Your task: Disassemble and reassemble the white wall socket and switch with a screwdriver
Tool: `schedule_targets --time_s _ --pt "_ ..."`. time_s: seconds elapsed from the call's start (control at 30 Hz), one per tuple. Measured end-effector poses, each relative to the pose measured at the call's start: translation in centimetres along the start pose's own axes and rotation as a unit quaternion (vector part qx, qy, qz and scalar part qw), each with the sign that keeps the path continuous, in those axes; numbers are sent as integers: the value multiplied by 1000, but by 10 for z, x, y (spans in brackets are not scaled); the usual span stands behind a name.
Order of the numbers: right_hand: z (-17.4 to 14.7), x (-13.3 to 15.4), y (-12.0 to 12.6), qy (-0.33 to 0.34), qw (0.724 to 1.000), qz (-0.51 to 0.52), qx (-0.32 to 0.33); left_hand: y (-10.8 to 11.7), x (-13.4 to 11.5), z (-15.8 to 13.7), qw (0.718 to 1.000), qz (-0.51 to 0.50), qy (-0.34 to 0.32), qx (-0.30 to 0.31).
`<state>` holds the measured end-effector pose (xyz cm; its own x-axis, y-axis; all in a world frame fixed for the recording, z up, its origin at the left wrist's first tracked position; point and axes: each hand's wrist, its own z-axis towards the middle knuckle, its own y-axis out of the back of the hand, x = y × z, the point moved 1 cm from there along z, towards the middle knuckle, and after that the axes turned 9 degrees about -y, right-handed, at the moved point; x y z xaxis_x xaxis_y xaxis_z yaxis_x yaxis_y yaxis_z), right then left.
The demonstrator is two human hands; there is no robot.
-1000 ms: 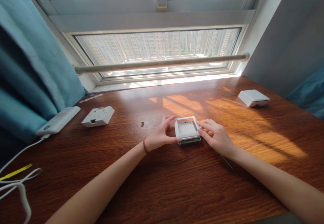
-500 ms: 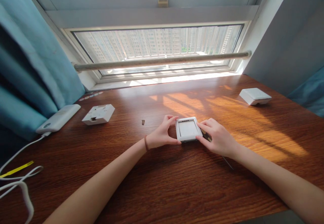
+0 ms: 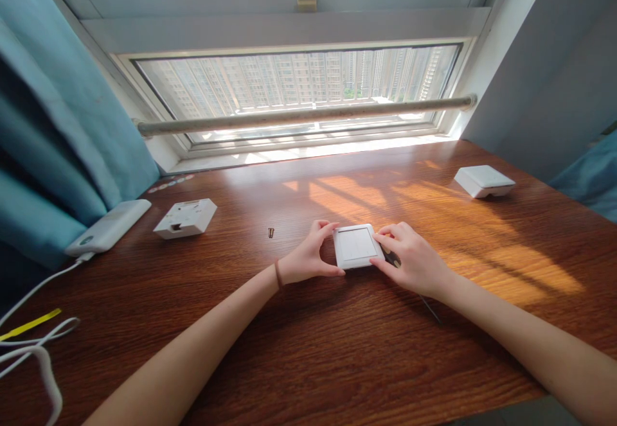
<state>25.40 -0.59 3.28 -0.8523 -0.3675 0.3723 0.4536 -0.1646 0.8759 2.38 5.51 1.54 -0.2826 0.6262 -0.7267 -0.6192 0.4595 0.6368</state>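
A square white wall switch [image 3: 357, 245] lies face up on the table, its inner plate sitting within the outer frame. My left hand [image 3: 310, 254] grips its left side, thumb at the near corner and fingers at the far one. On the right side, my right hand [image 3: 407, 257] pinches the frame with thumb and fingertips. Tucked beneath that hand is a screwdriver [image 3: 430, 309] with a dark and yellow handle; its thin shaft pokes out below the palm. Two small screws [image 3: 270, 232] lie on the wood left of the switch.
A white switch box [image 3: 186, 218], back side up, stands at the left, and another white box [image 3: 484, 180] at the far right. A white power bank [image 3: 108, 227] with a cable [image 3: 41, 288] and a yellow strip [image 3: 30, 324] occupies the left edge. A blue curtain [image 3: 72, 92] hangs beside the window.
The dark gap with slots at the far edge of the switch's inner plate has closed to a thin line. Both hands keep nearly the same hold; the view has shifted slightly.
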Motion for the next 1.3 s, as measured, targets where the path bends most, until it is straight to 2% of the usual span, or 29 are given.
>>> schedule_targets --time_s 0.17,0.4,0.7,0.77,0.83,0.93,1.0,1.07,1.17,1.3 --pt "0 -1 -1 24 1000 0 1 -1 1 0 1000 2 1 11" --pt "1 -4 -3 20 1000 -12 20 -4 -3 2 1000 9 24 0" --pt "1 -5 -2 27 999 -3 29 -6 0 -2 999 48 19 7" --pt "1 -5 -3 27 999 0 33 -7 0 -2 999 32 30 -12" --pt "2 -5 -3 26 999 4 33 -9 -1 -1 996 1 61 -66" --pt "2 -6 -4 25 999 6 33 -11 -5 1 972 -55 152 -170" --pt "1 -6 -4 26 999 4 36 -13 -9 2 948 -134 229 -174" --pt "1 -7 -4 26 999 1 40 -16 -13 3 915 -250 284 -143" --pt "1 -6 -4 27 999 -3 43 -19 -16 3 865 -362 315 -148" --pt "2 -6 -4 29 999 -2 44 -21 -17 3 851 -389 312 -165"
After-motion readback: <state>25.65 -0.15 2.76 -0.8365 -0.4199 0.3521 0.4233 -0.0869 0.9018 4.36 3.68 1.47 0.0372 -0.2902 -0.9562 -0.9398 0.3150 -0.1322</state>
